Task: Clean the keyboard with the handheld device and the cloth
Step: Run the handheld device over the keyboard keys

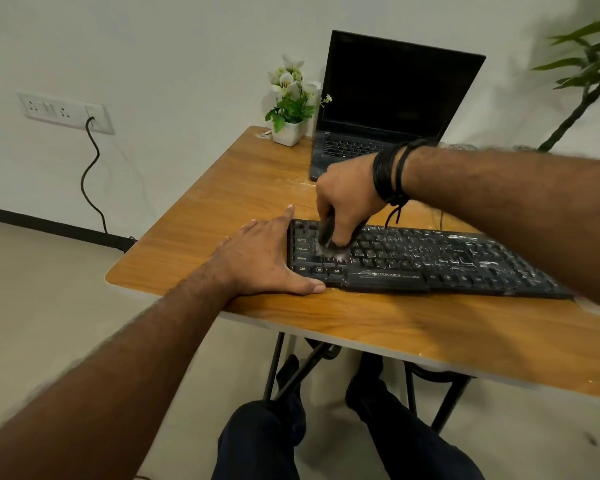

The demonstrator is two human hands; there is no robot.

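A black keyboard [426, 259] lies across the wooden table [222, 188], its keys flecked with white dust. My right hand [347, 199] grips a dark handheld device [326, 233] whose pale, blurred tip touches the keys near the keyboard's left end. My left hand [260, 261] lies flat on the table against the keyboard's left edge, fingers straight and thumb along the front corner. No cloth is in sight.
An open black laptop [388, 98] stands at the back of the table, with a small white pot of flowers [290, 98] to its left. A wall socket with a dark cable [90, 174] is on the left wall. A leafy plant [589, 74] is at the right.
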